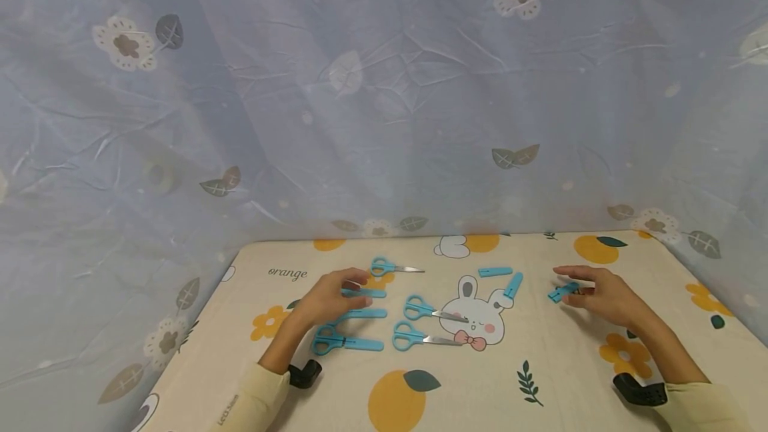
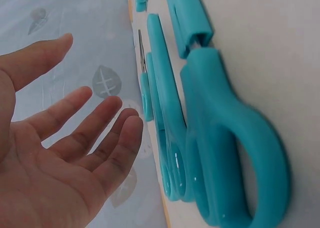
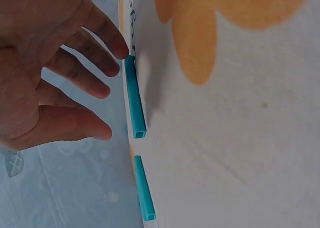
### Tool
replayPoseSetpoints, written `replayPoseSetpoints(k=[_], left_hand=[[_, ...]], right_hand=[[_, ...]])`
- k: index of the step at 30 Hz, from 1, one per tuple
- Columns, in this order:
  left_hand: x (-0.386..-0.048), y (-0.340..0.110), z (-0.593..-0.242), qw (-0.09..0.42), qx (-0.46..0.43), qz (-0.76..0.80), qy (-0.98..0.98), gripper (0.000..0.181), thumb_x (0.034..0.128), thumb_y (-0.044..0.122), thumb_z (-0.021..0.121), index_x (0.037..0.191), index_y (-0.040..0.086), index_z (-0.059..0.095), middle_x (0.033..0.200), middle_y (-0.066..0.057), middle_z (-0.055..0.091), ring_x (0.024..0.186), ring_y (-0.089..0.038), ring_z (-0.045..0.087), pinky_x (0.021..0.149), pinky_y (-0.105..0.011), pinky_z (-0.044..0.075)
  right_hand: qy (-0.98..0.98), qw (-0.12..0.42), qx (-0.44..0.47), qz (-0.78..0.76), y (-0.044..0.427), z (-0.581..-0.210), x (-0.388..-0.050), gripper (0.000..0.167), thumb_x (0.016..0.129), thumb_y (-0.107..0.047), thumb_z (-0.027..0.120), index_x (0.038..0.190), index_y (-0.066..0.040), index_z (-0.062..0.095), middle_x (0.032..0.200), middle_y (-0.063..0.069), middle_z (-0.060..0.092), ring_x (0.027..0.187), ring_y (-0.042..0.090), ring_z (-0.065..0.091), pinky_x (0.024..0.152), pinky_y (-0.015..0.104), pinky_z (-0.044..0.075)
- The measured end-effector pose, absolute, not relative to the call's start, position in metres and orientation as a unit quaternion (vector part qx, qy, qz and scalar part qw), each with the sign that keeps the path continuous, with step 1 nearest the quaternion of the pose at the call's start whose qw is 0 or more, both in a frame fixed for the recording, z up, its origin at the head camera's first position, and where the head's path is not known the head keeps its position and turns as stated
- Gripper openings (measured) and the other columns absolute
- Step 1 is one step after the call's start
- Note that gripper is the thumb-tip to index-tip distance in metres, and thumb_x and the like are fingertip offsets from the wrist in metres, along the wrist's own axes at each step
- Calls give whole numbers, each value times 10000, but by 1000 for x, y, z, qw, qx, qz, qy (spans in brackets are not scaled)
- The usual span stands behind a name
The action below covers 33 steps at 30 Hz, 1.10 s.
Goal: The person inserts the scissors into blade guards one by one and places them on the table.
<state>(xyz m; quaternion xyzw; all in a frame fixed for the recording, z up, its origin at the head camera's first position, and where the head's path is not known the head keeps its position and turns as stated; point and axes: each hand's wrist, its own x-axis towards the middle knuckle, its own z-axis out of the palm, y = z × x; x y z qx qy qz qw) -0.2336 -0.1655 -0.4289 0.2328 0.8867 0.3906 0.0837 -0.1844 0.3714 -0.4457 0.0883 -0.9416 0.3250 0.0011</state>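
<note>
My left hand hovers at the left with fingers apart and holds nothing, partly covering capped scissors. Below it lie blue-handled scissors with their blades in a cap; two more capped pairs lie just beyond. To their right are two bare scissors, and a third bare pair of scissors lies farther back. My right hand is at the right, fingers spread, beside a loose blue cap. That cap lies on the cloth in the right wrist view, apart from the thumb.
Two other loose blue caps lie right of centre near the back. A cream printed cloth covers the table. Behind and beside it hangs a grey-blue patterned curtain.
</note>
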Motion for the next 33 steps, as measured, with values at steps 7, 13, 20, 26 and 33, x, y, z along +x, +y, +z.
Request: replayPoseSetpoints(k=[7,13,20,26,33], left_hand=[[-233,-159,-430,89,271,393,874,543,1014,228,775,1480,13,600,1444,-242,645,1299,-460,651,1039,-535,606],[-233,-151,-432,95,290,388,870,548,1004,224,783,1465,-10,602,1414,-235,664,1273,-451,665,1036,-548,604],[-229,-137,-433,112,287,393,866,566,970,199,820,1457,-6,617,1414,-219,673,1281,-432,672,1072,-581,575],[-226,-128,-433,120,281,381,873,559,961,210,834,1444,14,632,1402,-188,684,1272,-394,681,1067,-554,582],[-221,-122,-437,126,275,367,880,556,954,245,841,1441,65,643,1388,-131,704,1270,-350,689,1061,-515,591]], right_hand=[[-941,-7,88,325,375,-447,-187,573,948,-93,805,1460,64,603,1516,366,540,1361,598,534,1006,606,593],[-946,-14,86,314,377,-450,-189,553,958,-124,809,1446,56,620,1492,357,568,1334,582,563,1001,592,601],[-949,-7,102,298,377,-450,-193,537,931,-108,824,1410,59,645,1440,338,620,1277,537,617,981,580,610],[-953,-6,108,283,376,-449,-197,521,899,-86,838,1370,61,670,1370,323,668,1204,493,661,972,615,605],[-958,-7,92,271,378,-448,-201,524,883,-97,855,1348,72,680,1311,331,686,1089,442,701,878,558,636]])
